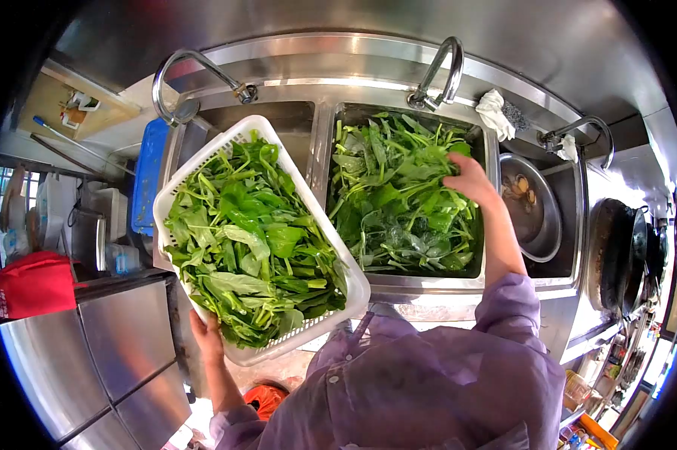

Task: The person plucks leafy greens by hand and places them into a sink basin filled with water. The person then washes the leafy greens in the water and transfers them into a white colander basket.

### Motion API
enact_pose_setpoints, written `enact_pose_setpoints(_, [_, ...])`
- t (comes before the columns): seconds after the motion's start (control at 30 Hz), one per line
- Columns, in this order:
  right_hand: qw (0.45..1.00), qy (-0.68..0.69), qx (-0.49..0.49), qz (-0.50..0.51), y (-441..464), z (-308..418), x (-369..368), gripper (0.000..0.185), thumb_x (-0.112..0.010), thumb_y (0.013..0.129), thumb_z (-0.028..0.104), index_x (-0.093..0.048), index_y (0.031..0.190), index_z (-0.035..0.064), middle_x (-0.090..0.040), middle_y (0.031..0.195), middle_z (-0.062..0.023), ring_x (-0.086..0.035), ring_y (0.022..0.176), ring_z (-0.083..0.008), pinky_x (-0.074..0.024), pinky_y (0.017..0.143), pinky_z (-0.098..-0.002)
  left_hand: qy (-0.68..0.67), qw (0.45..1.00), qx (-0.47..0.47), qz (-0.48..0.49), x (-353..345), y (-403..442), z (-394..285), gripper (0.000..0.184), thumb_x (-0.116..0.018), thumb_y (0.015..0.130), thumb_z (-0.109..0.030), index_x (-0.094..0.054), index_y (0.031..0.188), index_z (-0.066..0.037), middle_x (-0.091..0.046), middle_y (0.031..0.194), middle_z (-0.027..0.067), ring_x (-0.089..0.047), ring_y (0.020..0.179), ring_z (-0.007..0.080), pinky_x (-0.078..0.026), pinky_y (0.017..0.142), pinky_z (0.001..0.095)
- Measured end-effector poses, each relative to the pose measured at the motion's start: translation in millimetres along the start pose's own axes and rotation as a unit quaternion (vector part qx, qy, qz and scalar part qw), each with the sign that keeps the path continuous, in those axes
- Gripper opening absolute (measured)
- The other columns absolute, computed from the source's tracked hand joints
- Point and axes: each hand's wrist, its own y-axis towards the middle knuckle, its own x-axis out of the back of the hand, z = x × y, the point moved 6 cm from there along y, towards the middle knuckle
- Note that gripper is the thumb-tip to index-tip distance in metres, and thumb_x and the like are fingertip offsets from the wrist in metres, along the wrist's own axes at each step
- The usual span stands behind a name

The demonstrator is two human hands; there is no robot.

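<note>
My left hand (208, 337) holds the lower left edge of a white plastic basket (358, 283), its fingers partly hidden at the rim. Leafy greens (248, 240) are heaped in the basket, which sits tilted over the left sink basin and the counter edge. In the middle basin, more greens (406, 187) fill the space, with water showing among the leaves. My right hand (466, 178) is at the right side of these greens, its fingers closed around some leaves and stems.
Chrome faucets (449, 67) arch over the sinks. A metal bowl (532, 206) with water and some pieces stands in the right basin. A blue tray (149, 176) leans at the left, near a red cloth (34, 285). White rags (496, 114) lie behind the sinks; dark pans (616, 255) stand at the right.
</note>
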Motion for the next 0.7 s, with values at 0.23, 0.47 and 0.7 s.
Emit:
enact_pose_setpoints(0.23, [0.944, -0.274, -0.148, -0.112, -5, -37, -27, 0.059, -0.069, 0.064, 0.021, -0.042, 0.115, 0.0053, -0.046, 0.113, -0.0180, -0.051, 0.097, -0.0309, -0.0460, 0.080, -0.0352, 0.004, 1.000, 0.003, -0.011, 7, 4, 16, 0.027, -0.049, 0.083, -0.007, -0.040, 0.109, -0.001, -0.050, 0.097, 0.0045, -0.047, 0.085, 0.0121, -0.039, 0.075, 0.0234])
enact_pose_setpoints(0.47, [0.935, -0.326, -0.115, 0.083, 7, -122, -182, 0.061, -0.054, 0.073, 0.002, -0.030, 0.128, 0.0142, -0.027, 0.128, -0.0102, -0.046, 0.104, -0.0310, -0.0447, 0.080, -0.0433, -0.026, 0.999, 0.021, -0.002, 12, 6, 28, 0.032, -0.050, 0.084, -0.008, -0.039, 0.114, -0.002, -0.051, 0.102, 0.0047, -0.048, 0.088, 0.0118, -0.041, 0.074, 0.0230])
enact_pose_setpoints(0.7, [0.828, -0.510, -0.085, 0.217, 54, -291, -271, 0.052, -0.056, 0.077, 0.021, -0.038, 0.126, 0.0166, -0.024, 0.137, -0.0084, -0.034, 0.119, -0.0289, -0.0340, 0.093, -0.0414, 0.026, 1.000, 0.006, -0.004, 5, 3, 10, 0.032, -0.051, 0.084, -0.011, -0.039, 0.113, -0.004, -0.051, 0.099, 0.0030, -0.049, 0.083, 0.0101, -0.041, 0.067, 0.0215])
